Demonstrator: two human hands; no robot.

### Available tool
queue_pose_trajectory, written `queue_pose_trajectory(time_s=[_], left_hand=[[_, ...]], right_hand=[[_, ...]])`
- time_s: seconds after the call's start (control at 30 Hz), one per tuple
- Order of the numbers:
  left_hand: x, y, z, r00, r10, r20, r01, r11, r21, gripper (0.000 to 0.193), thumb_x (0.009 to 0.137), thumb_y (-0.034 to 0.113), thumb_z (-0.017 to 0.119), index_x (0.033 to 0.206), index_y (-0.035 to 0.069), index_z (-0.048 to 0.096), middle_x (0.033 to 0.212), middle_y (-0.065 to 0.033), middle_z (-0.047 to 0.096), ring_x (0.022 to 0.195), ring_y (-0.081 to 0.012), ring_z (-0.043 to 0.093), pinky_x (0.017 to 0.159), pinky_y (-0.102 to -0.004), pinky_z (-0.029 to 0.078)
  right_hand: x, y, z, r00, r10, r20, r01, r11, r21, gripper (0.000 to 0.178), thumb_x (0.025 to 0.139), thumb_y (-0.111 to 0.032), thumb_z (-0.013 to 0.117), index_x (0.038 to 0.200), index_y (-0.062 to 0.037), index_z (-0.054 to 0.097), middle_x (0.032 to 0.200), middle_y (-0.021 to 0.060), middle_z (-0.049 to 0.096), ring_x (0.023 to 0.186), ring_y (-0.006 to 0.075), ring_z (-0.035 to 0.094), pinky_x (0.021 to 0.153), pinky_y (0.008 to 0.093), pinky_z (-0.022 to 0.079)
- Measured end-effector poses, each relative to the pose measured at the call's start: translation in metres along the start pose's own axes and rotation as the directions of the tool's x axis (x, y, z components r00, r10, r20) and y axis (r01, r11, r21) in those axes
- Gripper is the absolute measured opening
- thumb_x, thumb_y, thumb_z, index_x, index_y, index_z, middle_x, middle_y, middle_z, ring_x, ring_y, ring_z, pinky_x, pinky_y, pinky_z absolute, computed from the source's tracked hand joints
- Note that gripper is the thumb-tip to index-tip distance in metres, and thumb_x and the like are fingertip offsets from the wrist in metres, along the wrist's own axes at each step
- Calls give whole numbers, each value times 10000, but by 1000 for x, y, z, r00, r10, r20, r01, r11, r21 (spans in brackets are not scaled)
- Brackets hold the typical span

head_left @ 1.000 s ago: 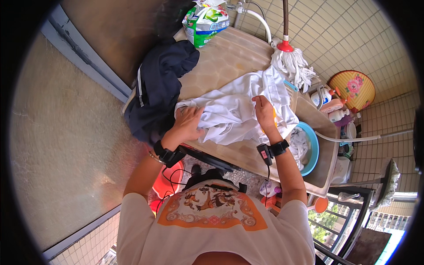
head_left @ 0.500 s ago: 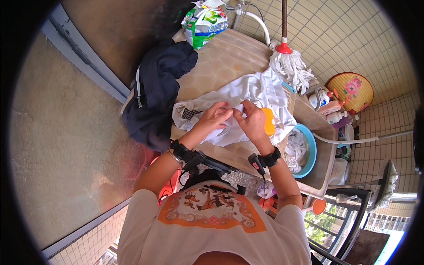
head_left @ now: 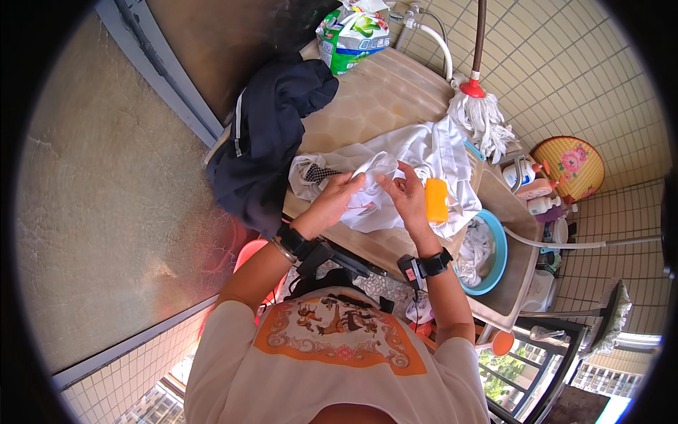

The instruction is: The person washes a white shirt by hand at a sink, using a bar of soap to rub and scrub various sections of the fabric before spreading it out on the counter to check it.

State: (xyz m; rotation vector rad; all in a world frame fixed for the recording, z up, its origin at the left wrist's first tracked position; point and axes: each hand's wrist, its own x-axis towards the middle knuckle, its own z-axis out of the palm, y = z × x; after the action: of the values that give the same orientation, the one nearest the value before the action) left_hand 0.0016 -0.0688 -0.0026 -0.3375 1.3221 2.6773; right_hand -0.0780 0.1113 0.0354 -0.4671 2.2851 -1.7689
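Half a second on, more of the white cloth (head_left: 424, 150) has come up as a loose bunch between your left hand (head_left: 333, 201) and right hand (head_left: 409, 203). Your forearms reach in from the lower edge and angle toward each other, a black band (head_left: 433, 263) around each wrist. Your left hand is clamped on the bunch, thumb and fingers gripping its left side; your right hand pinches it from the right, fingers curled. The two hands are near each other but apart, joined by the fabric. The rest of the cloth lies crumpled on the bench (head_left: 381, 99), under and beyond your hands, with a checked patch (head_left: 319, 174) toward its left end.

Beneath your forearms runs the near edge of the bench. Just beside your right hand, a yellow block (head_left: 436, 201) rests on the cloth. Farther right, a blue basin (head_left: 503, 258) holding pale fabric (head_left: 477, 244) sits in the sink (head_left: 518, 265). To your left, a dark garment (head_left: 272, 120) is heaped along the bench's side. Past the cloth, you have the stretch between that garment and the mop (head_left: 484, 120) to move over.

Its top is beige and mottled. At the far end stands a green-and-white bag (head_left: 353, 39); bottles (head_left: 540, 187) and a woven fan (head_left: 568, 168) stand by the tiled wall (head_left: 565, 92).
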Motion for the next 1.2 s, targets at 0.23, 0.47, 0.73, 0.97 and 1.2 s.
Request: queue_pose_trajectory(time_s=[0.23,0.47,0.73,0.97,1.2], left_hand=[[-28,33,9,999,37,7,-37,999,14,375,1124,296,521,1288,-21,637,1272,-95,667,1098,-175,690,965,-410,610],[-54,49,-4,874,483,-62,-401,786,469,369,1085,281,612,1180,-61,712,1174,-54,692,1011,-135,675,932,-276,534],[-57,31,-25,933,361,15,-348,886,306,139,1027,118,672,1110,7,685,1108,2,667,1075,-86,616,946,-258,474],[-53,21,0,967,217,136,-246,935,255,436,922,133,824,1237,34,539,1131,-45,693,1037,-99,650,888,-256,518],[-37,15,11,949,304,81,-286,728,623,677,760,99,889,1353,-4,578,1287,-157,671,1172,-233,672,992,-333,517]], right_hand=[[21,5,-15,996,38,-83,-23,984,175,166,1000,-145,661,990,18,695,765,-61,572,689,29,474,580,253,376],[9,-31,-22,965,-45,-257,117,955,273,150,1032,-148,553,932,-79,641,650,-86,427,529,18,309,471,231,233],[-5,-43,-15,983,114,-142,-31,872,488,224,980,-79,480,1078,-7,668,614,-93,376,491,16,281,447,219,230],[21,-16,-28,950,313,-21,-220,715,664,156,1004,-111,506,974,-48,646,623,-97,357,485,23,257,434,228,203],[33,-10,-21,948,314,49,-237,597,766,124,1028,-130,504,1042,-53,601,630,-85,300,509,49,254,452,241,220]])
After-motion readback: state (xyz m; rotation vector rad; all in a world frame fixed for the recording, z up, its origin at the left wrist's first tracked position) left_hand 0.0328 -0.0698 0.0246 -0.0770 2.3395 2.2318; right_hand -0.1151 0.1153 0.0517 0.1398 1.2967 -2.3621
